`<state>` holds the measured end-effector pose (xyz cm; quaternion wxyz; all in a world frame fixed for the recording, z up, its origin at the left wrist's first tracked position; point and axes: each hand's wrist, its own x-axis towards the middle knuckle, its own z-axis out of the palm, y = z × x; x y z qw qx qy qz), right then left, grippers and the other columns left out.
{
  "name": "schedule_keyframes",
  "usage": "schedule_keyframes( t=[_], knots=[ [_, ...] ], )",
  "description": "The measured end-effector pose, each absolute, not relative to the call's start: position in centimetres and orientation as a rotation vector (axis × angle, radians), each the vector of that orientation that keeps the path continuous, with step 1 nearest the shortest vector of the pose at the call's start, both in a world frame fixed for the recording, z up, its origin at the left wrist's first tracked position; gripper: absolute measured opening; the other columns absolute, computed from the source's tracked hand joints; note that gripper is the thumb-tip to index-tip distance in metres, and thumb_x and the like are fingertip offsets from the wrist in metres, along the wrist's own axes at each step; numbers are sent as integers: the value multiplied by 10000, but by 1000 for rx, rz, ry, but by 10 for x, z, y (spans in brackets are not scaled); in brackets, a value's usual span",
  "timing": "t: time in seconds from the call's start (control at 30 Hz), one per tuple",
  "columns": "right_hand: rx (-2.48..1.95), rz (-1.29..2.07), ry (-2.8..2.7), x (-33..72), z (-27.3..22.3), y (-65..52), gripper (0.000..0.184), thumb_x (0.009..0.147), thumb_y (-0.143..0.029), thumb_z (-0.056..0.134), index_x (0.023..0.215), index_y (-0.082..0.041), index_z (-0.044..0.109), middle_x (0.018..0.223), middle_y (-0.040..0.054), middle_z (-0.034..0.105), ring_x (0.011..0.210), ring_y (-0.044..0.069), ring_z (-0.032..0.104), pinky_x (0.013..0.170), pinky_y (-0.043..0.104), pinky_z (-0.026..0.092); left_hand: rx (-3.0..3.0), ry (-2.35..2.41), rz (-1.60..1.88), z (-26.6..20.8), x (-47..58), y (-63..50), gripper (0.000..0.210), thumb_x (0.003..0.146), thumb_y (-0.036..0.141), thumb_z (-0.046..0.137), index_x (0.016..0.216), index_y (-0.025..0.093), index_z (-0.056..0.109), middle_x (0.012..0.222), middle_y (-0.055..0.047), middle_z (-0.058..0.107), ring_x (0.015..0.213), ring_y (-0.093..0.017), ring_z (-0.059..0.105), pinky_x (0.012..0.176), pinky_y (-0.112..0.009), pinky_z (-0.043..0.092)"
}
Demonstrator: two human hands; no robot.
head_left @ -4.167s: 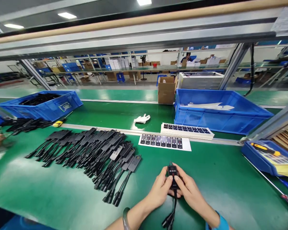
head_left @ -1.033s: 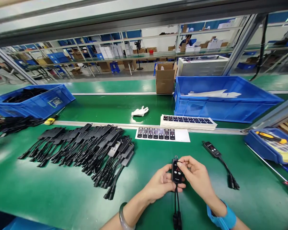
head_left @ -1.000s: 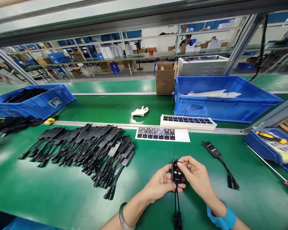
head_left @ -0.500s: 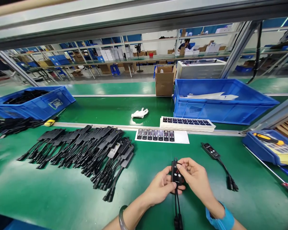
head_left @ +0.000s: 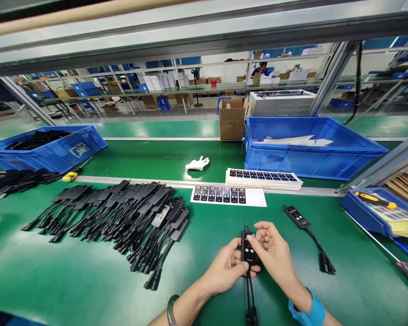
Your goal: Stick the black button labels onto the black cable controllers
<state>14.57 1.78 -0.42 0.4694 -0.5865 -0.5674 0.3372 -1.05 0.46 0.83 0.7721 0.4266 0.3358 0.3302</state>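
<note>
A small black controller [head_left: 249, 259] with buttons on its face and two cables below is held upright over the green bench. My left hand [head_left: 228, 267] is closed around its left side and lower end, thumb on the front, fingers behind. The thumb of my right hand [head_left: 275, 251] presses on the upper part of the face, and its other fingers curl beside the right edge. To the right lies a similar controller [head_left: 296, 217] with its cable. Beyond my hands is a white sheet [head_left: 255, 198] bearing a row of black labels [head_left: 219, 194].
Many black cabled controllers [head_left: 139, 213] lie piled at left. A stack of label sheets [head_left: 263, 181], a white glove [head_left: 197, 164] and a blue bin [head_left: 313, 156] are further back. Another blue bin [head_left: 71, 149] stands at far left; a tray [head_left: 367, 210] with a yellow-handled tool is at right.
My right thumb has shifted slightly on the controller's upper face. The left hand keeps its hold, and the camera view has tilted a little.
</note>
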Motion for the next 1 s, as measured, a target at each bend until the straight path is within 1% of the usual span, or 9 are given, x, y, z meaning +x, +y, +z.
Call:
schedule_keyframes(
  t=[0.13,0.3,0.4,0.5,0.53,0.67,0.77,0.87,1.0],
  knots=[
    [-1444,887,-1438,147,-11,21,316,770,-415,618,993,-206,536,740,-7,515,644,164,538,525,260,494,832,690,721,6,-12,6,525,712,354,738,1134,154,499,884,-98,704,797,-211,705,729,-304,532],
    [-1336,1121,-1535,141,-18,14,471,780,-366,598,1209,-193,505,986,71,623,711,182,597,577,292,529,702,679,783,4,-12,8,389,784,415,631,1040,134,549,932,-116,696,706,-200,702,678,-327,546],
    [-1297,1147,-1584,137,-18,8,630,716,-314,679,1300,-198,472,1189,108,595,887,226,626,689,322,553,690,672,818,4,-13,10,329,815,410,599,988,135,545,873,-102,698,677,-172,685,629,-282,533],
    [-1240,1204,-1590,138,-18,6,806,665,-290,736,1392,-214,399,1347,111,520,1114,268,565,842,358,534,679,667,842,4,-13,10,309,833,407,579,992,149,521,826,-82,696,698,-160,681,620,-244,512],
    [-1226,1206,-1590,138,-18,6,783,698,-310,715,1405,-217,392,1354,107,524,1147,269,550,882,372,517,692,679,844,4,-13,10,330,834,423,578,1013,156,510,821,-73,694,691,-156,681,620,-242,511],
    [-1225,1128,-1614,140,-18,10,474,909,-377,454,1349,-205,498,1256,89,622,1128,247,580,972,402,453,865,808,850,-2,-10,9,495,825,536,554,1148,185,422,754,-28,678,607,-157,678,598,-270,530],
    [-1247,1050,-1648,138,-18,11,438,930,-390,411,1281,-180,569,1159,103,676,1008,243,644,897,368,505,1024,887,860,-6,-8,9,481,839,555,520,1124,185,406,687,-9,661,550,-159,663,557,-279,532],
    [-1263,956,-1714,135,-20,11,419,938,-379,397,1245,-171,591,1122,115,685,978,240,654,863,348,523,1026,880,868,-10,-6,10,466,831,554,532,1095,190,410,765,-24,677,508,-142,641,527,-275,519],
    [-1340,644,-1825,131,-27,8,485,922,-357,436,1376,-189,447,1192,120,628,1068,258,599,882,376,523,795,771,932,-12,-5,14,630,786,574,586,1239,190,375,990,-84,676,692,-163,676,637,-291,514]
  ],
)
